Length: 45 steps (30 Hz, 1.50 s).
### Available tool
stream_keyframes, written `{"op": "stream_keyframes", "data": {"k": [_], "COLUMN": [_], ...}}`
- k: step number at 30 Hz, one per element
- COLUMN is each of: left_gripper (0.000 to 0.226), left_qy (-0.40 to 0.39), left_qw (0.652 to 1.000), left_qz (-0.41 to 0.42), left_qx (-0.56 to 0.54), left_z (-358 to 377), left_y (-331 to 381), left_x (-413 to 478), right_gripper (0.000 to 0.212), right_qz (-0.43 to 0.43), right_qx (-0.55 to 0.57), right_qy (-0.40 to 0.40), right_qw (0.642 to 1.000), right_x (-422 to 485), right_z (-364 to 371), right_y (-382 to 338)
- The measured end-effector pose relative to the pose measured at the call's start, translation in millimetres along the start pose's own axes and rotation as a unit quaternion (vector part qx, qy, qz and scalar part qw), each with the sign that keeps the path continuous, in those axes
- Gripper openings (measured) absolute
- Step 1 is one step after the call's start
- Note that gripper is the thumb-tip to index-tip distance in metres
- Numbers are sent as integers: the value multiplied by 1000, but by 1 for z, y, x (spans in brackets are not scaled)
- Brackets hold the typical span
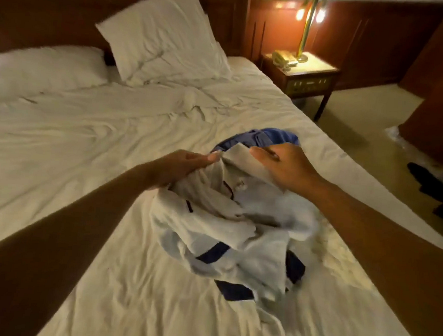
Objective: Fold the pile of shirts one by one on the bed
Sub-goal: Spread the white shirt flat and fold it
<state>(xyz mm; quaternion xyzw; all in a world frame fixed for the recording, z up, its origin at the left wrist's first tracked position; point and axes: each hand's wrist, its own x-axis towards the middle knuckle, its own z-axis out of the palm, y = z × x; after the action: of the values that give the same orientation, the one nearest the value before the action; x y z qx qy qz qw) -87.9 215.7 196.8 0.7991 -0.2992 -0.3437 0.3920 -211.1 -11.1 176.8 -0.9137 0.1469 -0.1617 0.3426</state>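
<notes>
A crumpled white shirt (pixel 226 221) with dark navy trim and a buttoned collar lies in a heap on the white bed sheet (pixel 84 143). My left hand (pixel 180 167) pinches the collar's left side. My right hand (pixel 286 167) grips the collar's right edge, thumb on top of the cloth. Behind the hands a blue shirt (pixel 270 138) lies bunched on the bed, partly hidden by the white one and by my right hand.
Two white pillows (pixel 162 36) (pixel 45 66) lie at the wooden headboard. A nightstand (pixel 302 76) with a lit lamp (pixel 309 18) and a phone stands right of the bed. The bed's right edge runs diagonally beside the floor, where dark shoes (pixel 436 182) lie.
</notes>
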Motion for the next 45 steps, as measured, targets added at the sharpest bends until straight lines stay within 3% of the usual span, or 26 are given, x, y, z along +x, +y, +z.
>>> {"op": "stream_keyframes", "data": {"k": [2, 5, 12, 15, 19, 23, 27, 30, 36, 39, 40, 43, 45], "left_gripper": [47, 68, 38, 41, 45, 60, 54, 49, 55, 40, 36, 46, 40], "left_qy": [37, 101, 193, 216, 211, 181, 228, 297, 312, 334, 351, 390, 402], "left_qw": [996, 986, 978, 973, 974, 981, 973, 952, 940, 932, 925, 903, 898], "left_qz": [-6, 10, 38, 5, 23, 11, 11, 45, 128, 129, 139, 175, 163], "left_qx": [79, 136, 65, 80, 80, 66, -20, -63, 49, 52, 49, 45, 81], "left_z": [-56, -122, -198, -189, -147, -88, -26, -2, -11, -35, -46, -71, -78], "left_y": [-1, -5, -23, -55, -123, -208, -286, -309, -277, -232, -219, -185, -173], "left_x": [-52, -117, -213, -213, -187, -152, -145, -164, -264, -310, -321, -332, -310], "right_gripper": [61, 61, 60, 62, 77, 82, 61, 68, 61, 92, 93, 66, 57], "right_qz": [-34, -56, -50, -18, 45, 65, 65, 32, -54, -90, -99, -110, -88], "right_qx": [1, 28, 114, 106, 98, 79, 80, 104, 113, 143, 162, 235, 248], "right_qy": [3, -16, -51, -88, -129, -112, -117, -131, -159, -201, -208, -214, -203], "right_qw": [999, 998, 991, 990, 986, 988, 988, 985, 979, 965, 960, 942, 943], "right_x": [4, 3, -9, -22, -44, -70, -100, -126, -176, -187, -188, -190, -184], "right_z": [12, 30, 69, 90, 128, 180, 232, 252, 238, 215, 206, 183, 181], "right_y": [-62, -141, -248, -241, -191, -122, -82, -84, -127, -163, -174, -194, -186]}}
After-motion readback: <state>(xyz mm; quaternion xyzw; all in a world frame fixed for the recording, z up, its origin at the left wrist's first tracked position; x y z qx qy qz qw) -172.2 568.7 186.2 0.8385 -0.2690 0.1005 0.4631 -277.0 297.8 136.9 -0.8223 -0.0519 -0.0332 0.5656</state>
